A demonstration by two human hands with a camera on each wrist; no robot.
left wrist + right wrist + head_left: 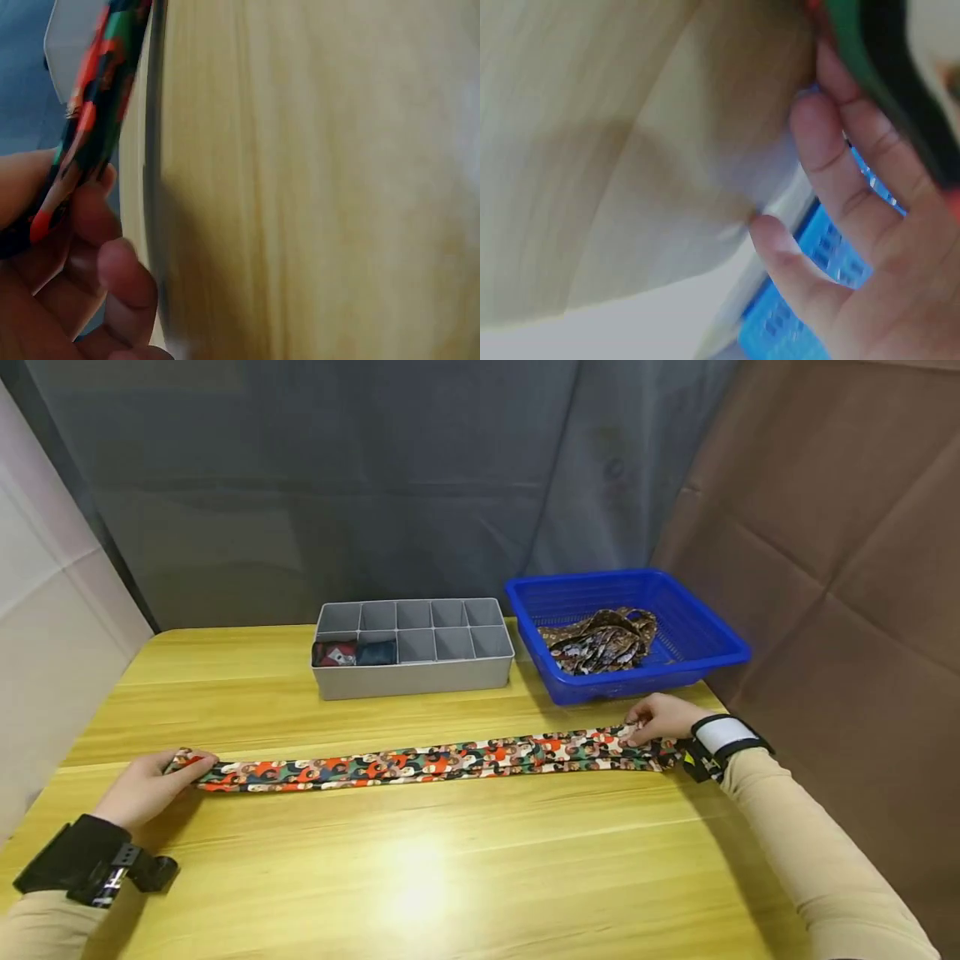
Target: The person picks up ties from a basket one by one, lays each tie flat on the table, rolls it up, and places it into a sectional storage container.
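Both hands [146, 785] [663, 718] outstretched, pinching patterned tie [427, 762] ends.

A long tie [442, 762] lies stretched across the table [420, 868] from nine to three o'clock, the left hand [150, 787] on its nine o'clock end, the right hand [663, 718] on its three o'clock end. Behind it, toward twelve, sits a divided tray [412, 647]; a basket [626, 631] holding more ties [600, 639] stands at two
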